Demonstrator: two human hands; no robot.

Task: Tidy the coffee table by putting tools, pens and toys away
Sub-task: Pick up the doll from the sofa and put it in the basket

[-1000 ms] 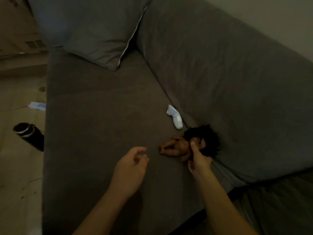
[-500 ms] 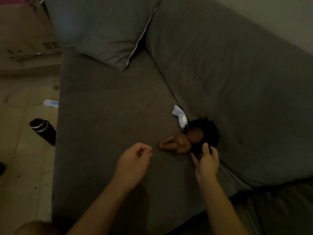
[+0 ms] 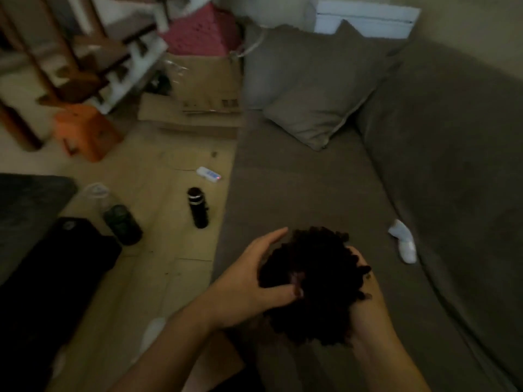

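Note:
A small doll with thick black curly hair (image 3: 317,281) is lifted off the grey sofa (image 3: 297,193), close to the camera. Only its hair shows; the body is hidden behind the hair and my hands. My left hand (image 3: 254,290) cups the doll's left side, thumb curled into the hair and fingers stretched along the top. My right hand (image 3: 365,306) grips it from the right and underneath, fingertips buried in the curls.
A white sock (image 3: 403,241) lies at the sofa's back crease. A grey cushion (image 3: 314,89) leans in the corner. On the floor stand a black bottle (image 3: 198,207), a white remote (image 3: 209,174), a clear bottle (image 3: 119,219), cardboard boxes (image 3: 203,94) and an orange stool (image 3: 85,131).
The doll lay on the sofa seat with my right hand at its head; now both hands hold it up near the camera. The view has swung left toward the floor.

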